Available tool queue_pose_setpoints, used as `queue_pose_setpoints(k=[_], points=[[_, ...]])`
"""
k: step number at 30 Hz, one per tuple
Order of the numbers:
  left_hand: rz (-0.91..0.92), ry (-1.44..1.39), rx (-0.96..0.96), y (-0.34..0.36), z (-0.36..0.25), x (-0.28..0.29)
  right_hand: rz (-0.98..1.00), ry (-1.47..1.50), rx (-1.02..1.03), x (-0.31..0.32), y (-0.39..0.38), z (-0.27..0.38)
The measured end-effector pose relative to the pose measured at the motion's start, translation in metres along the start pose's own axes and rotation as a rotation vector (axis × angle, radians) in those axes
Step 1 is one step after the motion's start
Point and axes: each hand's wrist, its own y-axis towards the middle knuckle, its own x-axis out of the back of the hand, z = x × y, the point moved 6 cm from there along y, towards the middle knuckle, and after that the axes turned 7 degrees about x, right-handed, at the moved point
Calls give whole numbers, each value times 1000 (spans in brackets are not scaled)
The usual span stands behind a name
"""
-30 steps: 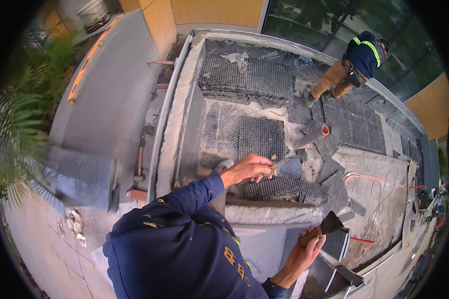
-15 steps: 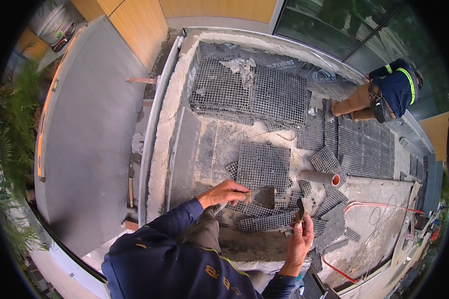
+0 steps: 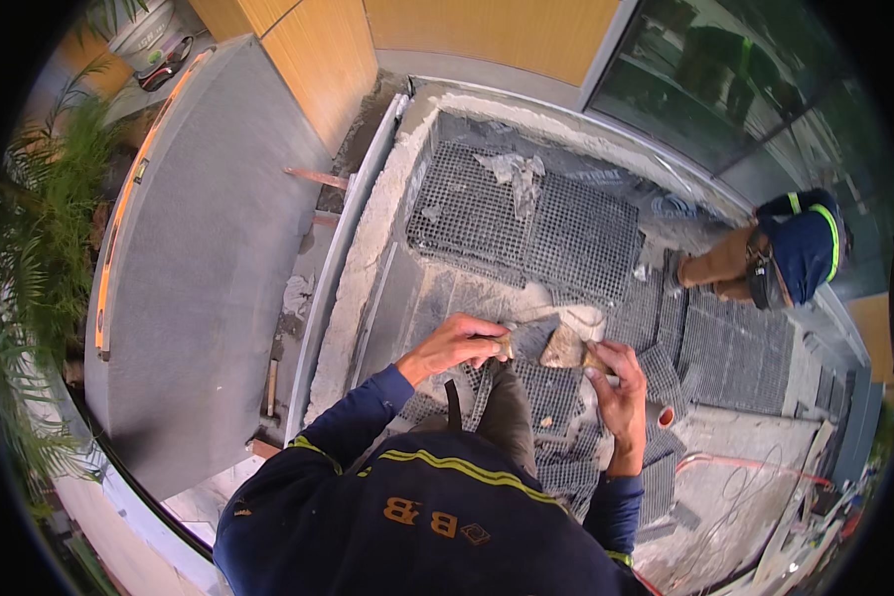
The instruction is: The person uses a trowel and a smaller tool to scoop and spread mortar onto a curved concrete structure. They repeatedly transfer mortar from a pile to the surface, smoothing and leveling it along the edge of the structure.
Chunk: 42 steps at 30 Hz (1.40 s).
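Note:
My left hand [image 3: 457, 346] is closed round the short handle of a scraper, whose flat grey blade [image 3: 534, 338] points right. My right hand [image 3: 618, 392] grips a second scraper with a tan, mortar-smeared blade [image 3: 566, 346], held up against or just over the other one. Both blades meet in front of my body, above black plastic grid mats [image 3: 526, 219] lying stacked and scattered inside a rough concrete-edged pit [image 3: 333, 338]. An upright pipe [image 3: 663, 415] with an orange mouth stands beside my right forearm.
A co-worker [image 3: 805, 248] in navy and high-visibility stripes bends beside the glass wall at right. A grey slab [image 3: 199, 248] carrying a long orange level [image 3: 119, 258] lies left, beside plants [image 3: 45, 219] and a wooden-handled hammer [image 3: 271, 387]. Red hoses [image 3: 715, 462] cross the lower right.
My right hand and its scraper have risen and moved inward to meet the left one. My legs have come into view. The co-worker appears lower and farther right, still bent over.

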Motion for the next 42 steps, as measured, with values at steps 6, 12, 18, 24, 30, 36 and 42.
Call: queue_pose_setpoints(k=[6, 12, 18, 24, 30, 36, 42], points=[[-300, -60, -132, 64, -55, 66, 131, 38, 142, -9, 187, -64], [-465, -265, -336, 115, -112, 175, 232, -189, 323, -60, 389, -96], [-833, -245, -342, 175, -170, 311, 130, 533, -323, -179, 543, -193], [-1006, -360, -327, 235, -218, 474, 222, 638, -563, -278, 669, -184], [-1081, -383, -240, 272, -312, 544, 329, 683, -636, -311, 756, -95], [-1005, -429, -221, 326, -381, 563, 278, 662, -720, -312, 817, -80], [-998, -196, -176, 371, -407, 575, 202, 672, -749, -308, 867, -102]])
